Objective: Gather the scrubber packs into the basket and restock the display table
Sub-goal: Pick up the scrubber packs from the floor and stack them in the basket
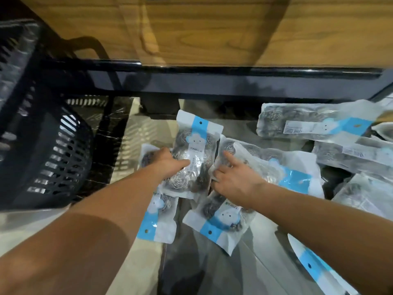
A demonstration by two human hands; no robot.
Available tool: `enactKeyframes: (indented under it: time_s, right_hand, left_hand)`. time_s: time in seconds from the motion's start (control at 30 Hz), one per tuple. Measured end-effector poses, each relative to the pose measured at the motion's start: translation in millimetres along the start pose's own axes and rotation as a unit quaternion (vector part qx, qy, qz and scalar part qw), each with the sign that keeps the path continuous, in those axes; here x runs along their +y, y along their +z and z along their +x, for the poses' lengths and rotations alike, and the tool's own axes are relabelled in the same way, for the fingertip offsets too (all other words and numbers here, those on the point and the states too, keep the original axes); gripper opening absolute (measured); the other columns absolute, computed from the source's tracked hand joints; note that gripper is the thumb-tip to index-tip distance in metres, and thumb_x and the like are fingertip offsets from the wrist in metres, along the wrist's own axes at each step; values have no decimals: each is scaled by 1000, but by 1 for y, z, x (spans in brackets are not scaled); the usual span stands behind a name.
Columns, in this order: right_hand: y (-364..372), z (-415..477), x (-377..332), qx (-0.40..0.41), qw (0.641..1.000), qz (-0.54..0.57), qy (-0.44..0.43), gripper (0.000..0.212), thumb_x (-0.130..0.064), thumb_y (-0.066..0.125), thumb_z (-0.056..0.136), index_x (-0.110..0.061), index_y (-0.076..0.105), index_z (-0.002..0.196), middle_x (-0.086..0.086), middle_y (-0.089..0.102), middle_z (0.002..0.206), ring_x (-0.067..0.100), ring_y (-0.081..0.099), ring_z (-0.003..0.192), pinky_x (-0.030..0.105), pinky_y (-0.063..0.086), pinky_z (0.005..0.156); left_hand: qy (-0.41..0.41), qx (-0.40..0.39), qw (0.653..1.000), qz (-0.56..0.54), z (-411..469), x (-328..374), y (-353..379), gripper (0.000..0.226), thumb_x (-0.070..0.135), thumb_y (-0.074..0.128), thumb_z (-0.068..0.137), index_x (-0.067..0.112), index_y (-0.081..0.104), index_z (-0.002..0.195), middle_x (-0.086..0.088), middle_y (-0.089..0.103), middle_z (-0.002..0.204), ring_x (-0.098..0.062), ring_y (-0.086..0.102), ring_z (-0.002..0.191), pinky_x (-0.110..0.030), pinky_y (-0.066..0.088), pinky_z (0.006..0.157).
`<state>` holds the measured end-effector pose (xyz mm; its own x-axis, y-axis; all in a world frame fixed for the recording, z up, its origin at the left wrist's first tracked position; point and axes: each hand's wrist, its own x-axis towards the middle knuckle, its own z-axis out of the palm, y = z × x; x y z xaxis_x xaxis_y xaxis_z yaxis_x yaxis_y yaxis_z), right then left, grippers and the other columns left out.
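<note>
Left hand [170, 161] is gripping a scrubber pack [196, 145] by its side, thumb lying across the front. Right hand [236, 180] is resting spread-fingered on a neighbouring pack [282, 167]. Both packs are lying on the floor [212, 269] among others, with the basket [49, 150] standing to their left. Glossy, overlapping bags could slip from a one-sided hold, dragging neighbours along.

Both bare forearms reach fwd from the bottom of view, converging. Left grip [170, 162] sits at the left edge of the clear plastic scrubber pack w/ blue-white header [197, 145]: thumb straight across its front, fingers hidden behind it, pinching it. Right grip [231, 179] is just right of that pack, palm down, one finger straight, others bent; can't tell if it holds anything.
</note>
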<state>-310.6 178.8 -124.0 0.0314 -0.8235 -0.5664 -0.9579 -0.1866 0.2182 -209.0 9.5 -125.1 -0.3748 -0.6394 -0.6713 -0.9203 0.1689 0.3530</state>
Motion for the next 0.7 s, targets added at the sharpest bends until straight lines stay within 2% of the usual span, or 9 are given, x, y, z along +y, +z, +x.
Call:
enactKeyframes:
  time_s: [0.13, 0.23, 0.33, 0.4, 0.43, 0.5, 0.57, 0.63, 0.7]
  right_hand:
    - [4, -24, 29, -5, 989, 115, 91, 50, -33, 65, 86, -31, 49, 134, 1, 58, 133, 26, 49, 127, 44, 30, 107]
    - [8, -46, 50, -15, 972, 173, 158, 53, -49, 65, 84, -32, 44, 129, 2, 66, 119, 26, 57, 116, 40, 38, 98]
    - [15, -67, 68, -21, 948, 234, 216, 59, -52, 61, 84, -30, 36, 134, 1, 65, 119, 24, 61, 109, 37, 44, 87]
    - [20, -79, 83, -24, 924, 286, 252, 69, -55, 62, 82, -30, 31, 139, 2, 64, 116, 26, 61, 104, 33, 47, 79]
    - [21, -86, 89, -20, 911, 314, 266, 74, -57, 63, 80, -29, 30, 140, 2, 63, 117, 26, 60, 104, 33, 49, 80]
    - [16, -105, 102, 7, 876, 379, 297, 80, -56, 68, 77, -27, 31, 143, 3, 60, 127, 27, 58, 111, 34, 49, 91]
    - [0, -126, 116, 62, 828, 457, 320, 71, -49, 76, 76, -26, 43, 135, 4, 61, 127, 26, 58, 110, 34, 48, 91]
    - [-24, -144, 128, 137, 781, 520, 318, 51, -43, 82, 73, -25, 54, 112, 2, 68, 108, 24, 64, 97, 35, 50, 83]
    - [-58, -159, 133, 208, 727, 582, 299, 42, -36, 84, 74, -23, 56, 103, 0, 71, 93, 22, 68, 86, 36, 51, 76]
  left_hand:
    - [-17, 5, 998, -59, 6, 10, 14, 87, 39, 82, 79, 3, 37, 144, -17, 47, 145, -36, 47, 132, -41, 42, 107]
    - [-19, 20, 997, -77, 11, 14, 21, 82, 27, 86, 73, 4, 43, 139, -17, 54, 138, -36, 53, 126, -45, 47, 104]
    - [4, 27, 991, -128, 1, 24, 19, 87, 14, 82, 78, 12, 33, 150, -14, 48, 146, -36, 49, 129, -42, 45, 107]
    - [19, 35, 990, -138, -5, 28, 15, 81, 9, 76, 84, 16, 31, 151, -13, 48, 146, -36, 50, 127, -38, 45, 101]
    - [22, 36, 989, -143, -9, 30, 14, 77, 7, 74, 85, 16, 31, 150, -12, 50, 141, -35, 52, 123, -37, 46, 96]
    - [43, 36, 986, -156, -22, 35, 9, 66, 3, 70, 86, 16, 38, 142, -6, 55, 115, -27, 56, 101, -32, 47, 77]
    - [70, 44, 982, -169, -38, 43, -3, 52, 1, 70, 84, 17, 43, 126, 1, 53, 94, -18, 53, 82, -26, 41, 59]
    - [100, 51, 978, -177, -54, 57, -22, 50, 4, 74, 81, 20, 42, 117, 1, 57, 98, -18, 54, 86, -27, 45, 61]
    - [123, 58, 972, -190, -76, 74, -47, 49, 6, 78, 77, 19, 45, 110, -4, 64, 106, -22, 60, 92, -33, 53, 77]
